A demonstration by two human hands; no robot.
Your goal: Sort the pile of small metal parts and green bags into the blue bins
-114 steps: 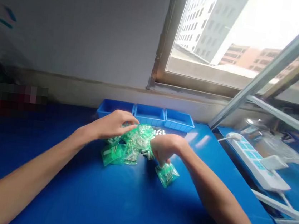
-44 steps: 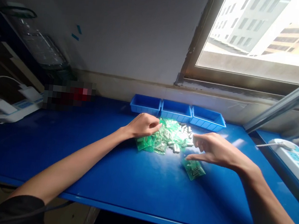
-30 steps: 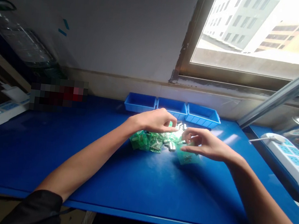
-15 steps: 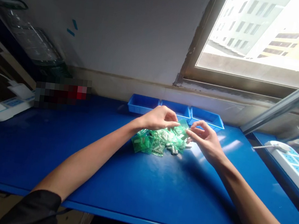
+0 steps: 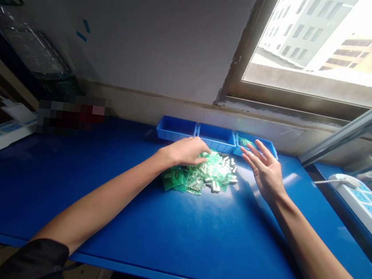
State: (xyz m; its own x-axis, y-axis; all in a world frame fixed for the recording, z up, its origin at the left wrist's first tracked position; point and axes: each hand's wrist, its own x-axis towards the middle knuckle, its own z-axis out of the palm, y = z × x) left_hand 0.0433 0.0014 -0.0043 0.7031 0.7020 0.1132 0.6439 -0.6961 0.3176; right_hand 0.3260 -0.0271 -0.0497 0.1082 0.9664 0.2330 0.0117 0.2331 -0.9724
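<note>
A heap of small green plastic bags (image 5: 198, 176) with metal parts lies on the blue table (image 5: 168, 231). My left hand (image 5: 186, 151) rests on the heap's far left side, fingers curled down onto the bags. My right hand (image 5: 265, 168) hovers just right of the heap with fingers stretched out and nothing in it. Its fingertips point at the right blue tray (image 5: 265, 147), where one green bag (image 5: 246, 142) lies. The middle tray (image 5: 217, 137) and left tray (image 5: 175, 129) stand beside it against the wall.
A white power strip (image 5: 364, 207) lies at the right on a neighbouring surface. Another power strip with a plug (image 5: 1, 125) sits at the far left. A slanted metal window bar (image 5: 351, 129) comes down at the right. The window sill runs behind the trays.
My right hand had picked a green bag from the table; now its fingers are spread and a bag lies in the right tray. My left hand settled onto the heap.
</note>
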